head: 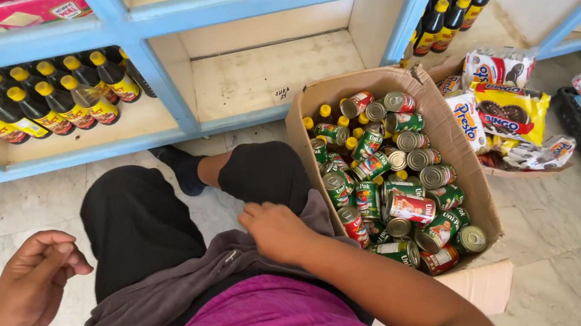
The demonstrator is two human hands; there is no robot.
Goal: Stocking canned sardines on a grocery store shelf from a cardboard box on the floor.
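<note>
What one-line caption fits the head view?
Crouched by blue shelves, both hands empty, right hand nearest a cardboard box of cans.

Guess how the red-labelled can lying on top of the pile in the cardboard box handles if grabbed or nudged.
The red-labelled can looks rigid metal, so likely stiff and fairly heavy for its size. It lies on its side atop other cans, so a nudge would probably roll it. The glossy label may be slightly slippery.
</note>
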